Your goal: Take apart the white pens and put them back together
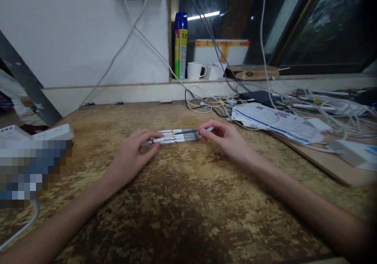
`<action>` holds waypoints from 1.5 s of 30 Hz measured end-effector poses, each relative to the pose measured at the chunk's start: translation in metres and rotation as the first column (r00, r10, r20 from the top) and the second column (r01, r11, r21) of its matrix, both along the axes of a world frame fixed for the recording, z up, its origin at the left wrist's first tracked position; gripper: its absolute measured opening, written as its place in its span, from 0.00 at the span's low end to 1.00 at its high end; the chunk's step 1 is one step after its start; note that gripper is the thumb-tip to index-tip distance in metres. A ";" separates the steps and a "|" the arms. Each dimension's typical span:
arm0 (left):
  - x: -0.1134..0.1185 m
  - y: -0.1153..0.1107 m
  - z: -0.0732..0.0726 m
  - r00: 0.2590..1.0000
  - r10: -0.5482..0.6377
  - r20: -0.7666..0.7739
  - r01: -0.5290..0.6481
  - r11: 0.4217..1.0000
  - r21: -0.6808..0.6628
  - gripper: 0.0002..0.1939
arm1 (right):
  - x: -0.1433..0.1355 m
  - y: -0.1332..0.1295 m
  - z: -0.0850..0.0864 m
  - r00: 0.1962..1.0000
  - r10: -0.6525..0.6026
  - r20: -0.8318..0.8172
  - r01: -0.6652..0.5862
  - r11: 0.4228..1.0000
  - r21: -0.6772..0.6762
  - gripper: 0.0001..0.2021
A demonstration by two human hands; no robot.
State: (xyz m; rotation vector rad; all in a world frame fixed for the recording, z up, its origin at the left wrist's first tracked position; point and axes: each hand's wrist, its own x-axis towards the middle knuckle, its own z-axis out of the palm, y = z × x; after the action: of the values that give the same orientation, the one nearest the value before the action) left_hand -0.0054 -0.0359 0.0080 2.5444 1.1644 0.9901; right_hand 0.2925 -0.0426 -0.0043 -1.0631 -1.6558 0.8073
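Note:
Several white-and-grey pens point(179, 138) lie side by side on the worn wooden table, between my two hands. My left hand point(135, 148) is closed at their left end, its thumb and index finger pinching a pale pen barrel point(150, 142). At the right end my right hand point(219, 136) pinches a short grey pen part point(210, 129) between thumb and fingertips. A thin dark refill point(187, 132) runs left from those fingertips, above the row of pens. Whether the refill is joined to the grey part is hidden by my fingers.
Tangled white cables point(206, 105) and a printed white plastic bag point(271, 118) lie at the back right, near a brown board point(318, 162). A power strip point(55, 133) sits on the left. A spray can point(181, 46) and a white mug point(194, 71) stand on the sill.

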 end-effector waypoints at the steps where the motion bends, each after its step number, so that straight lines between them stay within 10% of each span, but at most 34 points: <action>1: 0.000 0.000 0.000 1.000 0.000 0.002 0.000 1.000 0.006 0.11 | 0.000 0.000 0.000 1.000 0.001 0.000 -0.001 1.000 0.003 0.12; 12: 0.003 -0.003 0.003 1.000 0.012 0.020 -0.011 0.998 -0.070 0.13 | 0.001 0.000 -0.002 0.996 -0.006 -0.084 -0.002 0.996 -0.088 0.25; 45: 0.006 -0.007 0.000 0.983 0.041 0.177 0.001 0.973 -0.231 0.15 | -0.001 -0.003 0.003 0.994 -0.072 -0.085 0.071 0.997 -0.012 0.12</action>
State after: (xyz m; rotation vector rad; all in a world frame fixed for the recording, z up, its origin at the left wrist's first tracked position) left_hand 0.0005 -0.0432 0.0077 2.2176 1.1795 1.0020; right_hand 0.2920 -0.0455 -0.0013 -1.0734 -1.5355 0.8026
